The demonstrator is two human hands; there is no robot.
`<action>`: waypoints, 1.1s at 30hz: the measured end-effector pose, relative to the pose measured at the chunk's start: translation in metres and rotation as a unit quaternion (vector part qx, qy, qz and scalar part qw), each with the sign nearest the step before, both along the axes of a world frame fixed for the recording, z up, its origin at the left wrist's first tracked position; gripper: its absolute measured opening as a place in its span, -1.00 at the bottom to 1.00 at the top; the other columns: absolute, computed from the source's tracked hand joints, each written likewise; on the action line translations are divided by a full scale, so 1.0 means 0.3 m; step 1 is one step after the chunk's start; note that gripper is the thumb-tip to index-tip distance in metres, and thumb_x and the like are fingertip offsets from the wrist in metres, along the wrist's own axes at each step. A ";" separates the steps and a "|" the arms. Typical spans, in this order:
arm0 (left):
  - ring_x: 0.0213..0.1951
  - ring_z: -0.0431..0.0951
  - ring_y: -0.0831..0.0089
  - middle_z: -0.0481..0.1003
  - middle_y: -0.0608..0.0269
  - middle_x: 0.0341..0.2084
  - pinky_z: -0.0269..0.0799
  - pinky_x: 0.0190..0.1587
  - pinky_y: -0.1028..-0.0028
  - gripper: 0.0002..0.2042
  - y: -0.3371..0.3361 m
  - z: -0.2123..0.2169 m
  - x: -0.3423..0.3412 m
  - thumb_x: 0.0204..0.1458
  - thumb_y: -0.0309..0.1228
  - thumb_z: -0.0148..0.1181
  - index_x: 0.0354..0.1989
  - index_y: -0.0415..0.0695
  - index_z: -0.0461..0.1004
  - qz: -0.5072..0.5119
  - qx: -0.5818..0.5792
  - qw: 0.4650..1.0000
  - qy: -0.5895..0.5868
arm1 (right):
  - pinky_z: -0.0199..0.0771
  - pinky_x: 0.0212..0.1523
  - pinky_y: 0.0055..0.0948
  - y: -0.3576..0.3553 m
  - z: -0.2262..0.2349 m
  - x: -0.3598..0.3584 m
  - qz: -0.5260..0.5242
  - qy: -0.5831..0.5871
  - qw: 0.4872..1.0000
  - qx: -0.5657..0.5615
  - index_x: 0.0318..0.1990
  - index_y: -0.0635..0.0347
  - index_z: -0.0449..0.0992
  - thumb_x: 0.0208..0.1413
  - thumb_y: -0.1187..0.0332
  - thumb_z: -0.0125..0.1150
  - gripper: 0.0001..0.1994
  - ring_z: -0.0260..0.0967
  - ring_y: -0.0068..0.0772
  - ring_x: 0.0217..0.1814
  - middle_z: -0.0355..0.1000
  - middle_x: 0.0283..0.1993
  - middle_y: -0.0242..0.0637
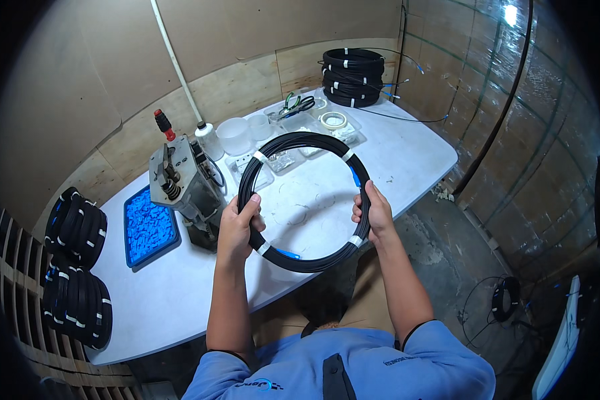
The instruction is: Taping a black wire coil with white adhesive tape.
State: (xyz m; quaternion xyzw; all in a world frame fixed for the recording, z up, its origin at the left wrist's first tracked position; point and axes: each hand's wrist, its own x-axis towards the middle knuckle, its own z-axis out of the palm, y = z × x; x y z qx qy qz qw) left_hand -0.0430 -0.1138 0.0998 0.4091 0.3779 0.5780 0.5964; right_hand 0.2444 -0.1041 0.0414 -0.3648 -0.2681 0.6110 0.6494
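Note:
A coil of black cable [305, 265] is held up over the near part of the table, bound by several white tape bands. My left hand [237, 230] grips its left side, with the thumb on top. On the opposite side, my right hand [375, 212] is closed round the coil. A blue connector [289, 254] shows at the coil's lower inner edge, and another bit of blue [356, 177] sits beside my right fingers.
A metal hand press [187, 180] with a red-handled lever stands left, beside a blue tray [152, 227] of small blue parts. Clear boxes, tape rolls [333, 120], pliers and scissors [297, 107] lie behind. Stacked cable coils [353, 79] stand far right; more coils [77, 303] lie left.

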 end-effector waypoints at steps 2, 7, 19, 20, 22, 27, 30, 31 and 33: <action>-0.61 0.25 0.65 0.27 0.45 -0.60 0.25 -0.56 0.55 -0.76 0.009 -0.019 -0.005 0.16 -0.30 0.27 -0.37 -0.09 0.32 0.005 -0.003 1.000 0.015 | 0.27 -0.63 -0.57 -0.009 0.010 0.001 -0.005 0.001 1.000 0.006 -0.20 0.05 0.28 0.35 0.04 0.04 -0.71 0.19 -0.62 -0.61 0.23 -0.47 -0.43; -0.64 0.25 0.64 0.26 0.45 -0.62 0.26 -0.57 0.54 -0.77 0.020 -0.060 -0.012 0.15 -0.31 0.28 -0.39 -0.09 0.33 0.014 -0.024 0.999 0.024 | 0.27 -0.65 -0.59 -0.027 0.042 0.002 -0.012 -0.084 0.996 0.037 -0.20 0.09 0.31 0.28 0.23 0.20 -0.78 0.17 -0.68 -0.62 0.22 -0.48 -0.47; -0.30 0.59 0.41 0.55 0.19 -0.35 0.48 -0.22 0.45 -0.73 0.027 -0.066 -0.046 0.12 -0.30 0.30 -0.17 -0.25 0.47 -0.006 0.069 0.994 0.090 | 0.25 -0.66 -0.55 -0.033 0.161 0.074 0.028 -0.185 0.969 0.161 0.06 0.21 0.32 0.08 0.56 0.17 -0.63 0.16 -0.63 -0.63 0.25 -0.46 -0.39; -0.20 0.61 0.37 0.58 0.13 -0.24 0.49 -0.12 0.43 -0.68 0.020 -0.028 -0.051 0.12 -0.28 0.31 -0.09 -0.27 0.49 -0.023 0.106 0.988 0.106 | 0.25 -0.66 -0.55 -0.026 0.196 0.092 0.043 -0.214 0.960 0.177 0.08 0.22 0.32 0.06 0.55 0.18 -0.60 0.17 -0.63 -0.63 0.26 -0.45 -0.39; -0.15 0.57 0.45 0.57 0.15 -0.17 0.43 -0.04 0.48 -0.62 0.026 0.035 -0.056 0.07 -0.29 0.38 -0.03 -0.26 0.48 -0.050 0.166 0.975 0.142 | 0.26 -0.63 -0.58 0.001 0.266 0.133 0.085 -0.290 0.932 0.201 0.10 0.24 0.36 -0.05 0.53 0.24 -0.52 0.23 -0.65 -0.65 0.33 -0.49 -0.42; -0.57 0.43 0.64 0.46 0.39 -0.54 0.33 -0.51 0.59 -0.72 0.001 0.115 0.015 -0.03 -0.39 0.41 -0.23 -0.20 0.46 -0.063 0.208 0.946 0.239 | 0.28 -0.54 -0.65 0.048 0.493 0.128 0.211 -0.428 0.844 0.244 0.11 0.22 0.45 -0.11 0.53 0.31 -0.48 0.30 -0.71 -0.56 0.45 -0.43 -0.47; -0.64 0.35 0.67 0.40 0.41 -0.61 0.23 -0.58 0.60 -0.81 0.023 0.057 0.026 -0.02 -0.44 0.36 -0.33 -0.18 0.45 -0.046 0.151 0.968 0.196 | 0.43 -0.28 -0.59 0.072 0.569 0.090 0.239 -0.485 0.802 0.253 0.11 0.22 0.47 -0.06 0.44 0.38 -0.50 0.42 -0.66 -0.33 0.50 -0.32 -0.39; -0.67 0.30 0.63 0.43 0.30 -0.59 0.24 -0.59 0.55 -0.84 0.020 0.042 0.030 -0.08 -0.60 0.23 -0.32 -0.22 0.40 -0.025 0.129 0.977 0.166 | 0.44 -0.17 -0.54 0.096 0.562 0.081 0.227 -0.502 0.782 0.292 0.13 0.23 0.46 -0.04 0.39 0.41 -0.49 0.43 -0.62 -0.24 0.51 -0.26 -0.35; -0.68 0.29 0.63 0.41 0.30 -0.61 0.23 -0.59 0.55 -0.85 0.019 0.020 0.025 -0.07 -0.59 0.22 -0.32 -0.22 0.40 -0.016 0.115 0.985 0.125 | 0.43 0.00 -0.47 0.112 0.559 0.077 0.209 -0.525 0.753 0.337 0.18 0.22 0.43 0.02 0.26 0.47 -0.43 0.42 -0.56 -0.10 0.51 -0.14 -0.27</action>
